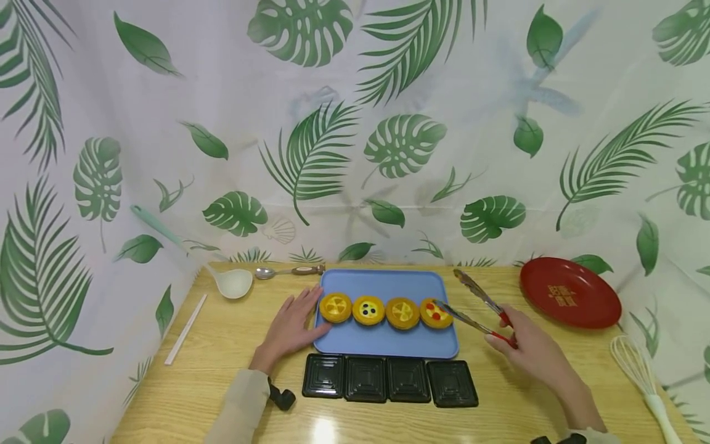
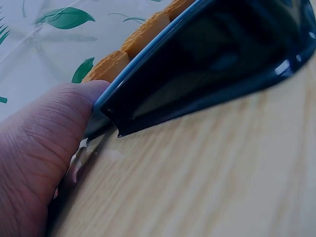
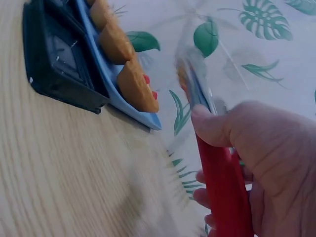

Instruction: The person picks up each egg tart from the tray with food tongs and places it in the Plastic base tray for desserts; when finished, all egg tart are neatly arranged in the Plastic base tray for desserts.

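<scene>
My left hand (image 1: 291, 325) lies at the left edge of a blue tray (image 1: 383, 282), fingers extended and thumb on the rim. Four-cornered and shallow, the tray carries several egg tarts in a row: two with yellow wedge toppings, one with dark berries (image 1: 368, 310), and the rightmost with red pieces (image 1: 436, 313). In my right hand (image 1: 537, 350) are red-handled metal tongs (image 1: 478, 325), gripped with their arms spread wide. One tong tip overlaps the rightmost tart in the head view. The right wrist view shows my thumb on a red handle (image 3: 222, 192).
Several black square plastic boxes (image 1: 365, 378) line the tray's front. A red plate (image 1: 571, 293) and a whisk (image 1: 638, 376) lie to the right. To the left are a ladle (image 1: 234, 284), a spoon (image 1: 266, 272) and white chopsticks (image 1: 185, 329). A leaf-print cloth hangs behind.
</scene>
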Motion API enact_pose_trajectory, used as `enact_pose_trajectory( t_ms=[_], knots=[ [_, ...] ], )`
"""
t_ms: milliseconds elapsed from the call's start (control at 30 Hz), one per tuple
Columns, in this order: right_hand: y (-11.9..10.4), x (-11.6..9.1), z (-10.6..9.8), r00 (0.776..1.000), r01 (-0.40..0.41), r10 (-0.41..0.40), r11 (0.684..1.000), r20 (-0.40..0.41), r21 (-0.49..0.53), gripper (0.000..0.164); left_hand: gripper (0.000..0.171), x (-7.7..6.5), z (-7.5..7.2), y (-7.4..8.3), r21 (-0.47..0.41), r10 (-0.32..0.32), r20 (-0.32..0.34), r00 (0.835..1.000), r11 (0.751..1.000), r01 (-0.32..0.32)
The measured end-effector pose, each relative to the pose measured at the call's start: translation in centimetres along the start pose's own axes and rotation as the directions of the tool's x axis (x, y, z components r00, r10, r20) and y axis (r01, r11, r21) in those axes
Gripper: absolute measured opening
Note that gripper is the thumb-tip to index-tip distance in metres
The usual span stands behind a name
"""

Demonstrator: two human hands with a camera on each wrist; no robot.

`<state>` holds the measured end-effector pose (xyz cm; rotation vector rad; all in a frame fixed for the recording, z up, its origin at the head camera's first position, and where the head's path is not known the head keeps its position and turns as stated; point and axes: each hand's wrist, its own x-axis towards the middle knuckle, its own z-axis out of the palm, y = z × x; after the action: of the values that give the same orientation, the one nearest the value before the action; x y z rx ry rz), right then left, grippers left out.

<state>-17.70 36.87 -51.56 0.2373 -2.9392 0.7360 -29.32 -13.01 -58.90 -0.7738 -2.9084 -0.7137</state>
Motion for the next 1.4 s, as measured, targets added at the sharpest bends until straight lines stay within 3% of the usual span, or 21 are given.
enact_pose_trajectory(
  t_ms=[267, 433, 600, 1033, 1400],
  knots=[
    [-1.6, 0.0, 0.3, 0.997, 0.059, -0.065, 0.987, -0.037, -0.152, 0.058, 0.092, 0.0, -0.1, 0.0, 0.003, -0.002, 0.004, 1.000, 1.000, 0.002],
    [-2.2, 0.1, 0.3, 0.999, 0.035, -0.041, 0.977, -0.025, -0.208, 0.059, 0.093, 0.1, 0.0, -0.2, 0.013, -0.006, 0.010, 1.000, 1.000, 0.005],
    [-2.0, 0.1, 0.6, 1.000, -0.003, 0.006, 0.978, 0.018, -0.210, 0.063, 0.093, 0.1, 0.2, -0.3, 0.010, -0.007, 0.017, 1.000, 1.000, 0.007],
    [-1.3, 0.3, 1.3, 0.995, -0.020, 0.037, 0.980, 0.087, -0.196, 0.064, 0.094, 0.1, 0.1, -0.4, 0.003, -0.012, 0.013, 1.000, 1.000, 0.012],
    [-1.0, 0.2, 1.7, 0.997, -0.005, 0.020, 0.980, 0.071, -0.198, 0.064, 0.092, -0.1, 0.2, -0.4, -0.005, -0.006, 0.005, 1.000, 1.000, 0.006]
  ],
)
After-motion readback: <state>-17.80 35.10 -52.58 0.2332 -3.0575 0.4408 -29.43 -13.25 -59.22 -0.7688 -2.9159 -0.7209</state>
